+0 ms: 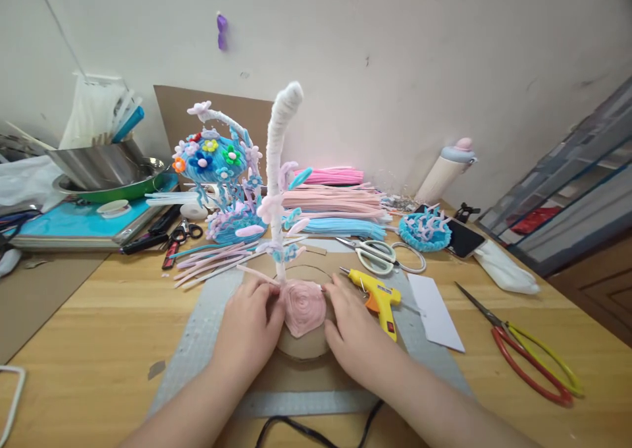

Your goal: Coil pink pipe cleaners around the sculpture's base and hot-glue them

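A flat spiral of pink pipe cleaner (303,308) lies on a round piece of cardboard (303,352). From its back edge rises a tall stem wrapped in white (276,145), curved at the top, with pastel pipe-cleaner flowers and leaves. My left hand (254,319) is closed at the spiral's left edge, its fingertips pinching by a loose pink pipe-cleaner end (257,275) that sticks out to the left. My right hand (353,326) grips the spiral's right edge, index finger at the upper side and thumb lower down. The undersides of the fingers are hidden.
A yellow glue gun (378,296) lies beside my right hand, with white-handled scissors (375,257) behind and red-and-yellow scissors (523,352) at right. Bundles of pipe cleaners (340,204), a flower-covered blue lamp shape (212,161) and a metal bowl (101,165) stand behind.
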Available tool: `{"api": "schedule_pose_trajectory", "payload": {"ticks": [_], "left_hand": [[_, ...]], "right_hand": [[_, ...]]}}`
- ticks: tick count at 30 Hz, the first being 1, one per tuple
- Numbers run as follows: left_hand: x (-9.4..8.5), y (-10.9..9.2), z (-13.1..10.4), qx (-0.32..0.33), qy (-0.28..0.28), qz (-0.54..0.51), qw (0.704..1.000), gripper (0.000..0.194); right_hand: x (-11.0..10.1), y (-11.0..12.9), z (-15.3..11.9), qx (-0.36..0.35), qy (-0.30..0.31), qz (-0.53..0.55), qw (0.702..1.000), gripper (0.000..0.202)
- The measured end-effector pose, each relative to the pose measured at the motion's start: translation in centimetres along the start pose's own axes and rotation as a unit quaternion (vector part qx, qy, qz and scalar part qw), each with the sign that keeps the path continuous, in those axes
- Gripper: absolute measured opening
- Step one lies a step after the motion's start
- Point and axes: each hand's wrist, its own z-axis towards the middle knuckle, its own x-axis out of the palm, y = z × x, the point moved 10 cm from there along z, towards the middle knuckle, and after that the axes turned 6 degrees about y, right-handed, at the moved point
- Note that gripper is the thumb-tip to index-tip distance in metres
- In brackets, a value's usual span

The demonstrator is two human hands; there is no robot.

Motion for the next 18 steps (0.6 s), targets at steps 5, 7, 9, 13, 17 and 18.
{"api": "schedule_pose_trajectory", "payload": {"ticks": [5, 7, 9, 13, 17, 18], "left_hand": [[-0.2, 0.1, 0.0, 0.025, 0.041, -0.098, 0.994, 0.025], [0.0, 0.1, 0.0, 0.037, 0.089, -0.128, 0.987, 0.024], [0.4, 0.2, -0.3, 0.038, 0.131, -0.135, 0.981, 0.029], [0.9, 0.8, -1.2, -0.001, 0.144, -0.103, 0.984, 0.066], [1.5, 1.2, -1.9, -0.035, 0.137, -0.076, 0.987, 0.051], [1.6, 1.2, -2.0, -0.041, 0.140, -0.069, 0.987, 0.046]], "right_hand": [[-0.3, 0.0, -0.5, 0.002, -0.014, -0.012, 1.000, 0.059], [-0.4, -0.2, -0.6, 0.002, -0.025, -0.011, 1.000, 0.055], [0.0, -0.4, -0.6, -0.006, -0.021, -0.002, 1.000, 0.054], [2.2, -1.0, -0.5, -0.011, 0.031, 0.032, 0.999, 0.061], [3.2, -1.4, -0.9, -0.011, 0.054, 0.038, 0.998, 0.065], [3.3, -1.5, -1.0, -0.014, 0.056, 0.038, 0.998, 0.065]]}}
